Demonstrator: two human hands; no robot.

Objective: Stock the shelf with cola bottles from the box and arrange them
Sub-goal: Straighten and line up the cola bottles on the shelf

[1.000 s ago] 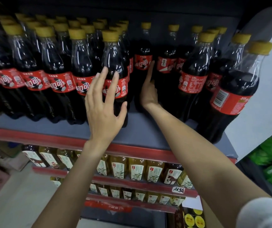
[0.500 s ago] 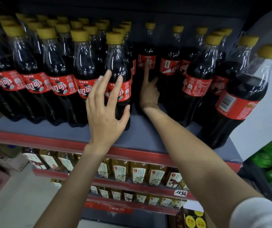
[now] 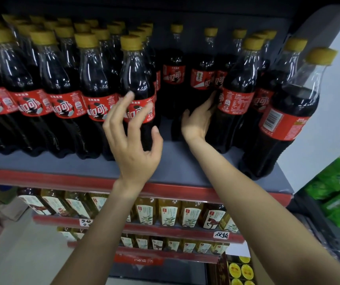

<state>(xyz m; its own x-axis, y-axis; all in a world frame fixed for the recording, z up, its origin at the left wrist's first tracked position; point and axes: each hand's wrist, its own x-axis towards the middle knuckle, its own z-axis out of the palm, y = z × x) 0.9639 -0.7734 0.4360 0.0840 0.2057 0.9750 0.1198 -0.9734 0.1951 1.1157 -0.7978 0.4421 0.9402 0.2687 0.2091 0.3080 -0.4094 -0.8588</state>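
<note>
At nine o'clock the cola bottles stood packed in tidy rows on the shelf. The left hand, flat a second earlier, had loosely curled its fingers just short of the front bottle, holding nothing. Toward two o'clock the right hand had left the back bottle it had been poking and wrapped around a looser bottle. The arranging seemed to have shifted to the ragged right side.

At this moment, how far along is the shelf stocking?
Mostly done: the left block of cola bottles stands packed in rows. In hand: the right hand touches a front bottle on the right; the left hand hovers open. Left: the gap between the groups, with only back bottles.
</note>
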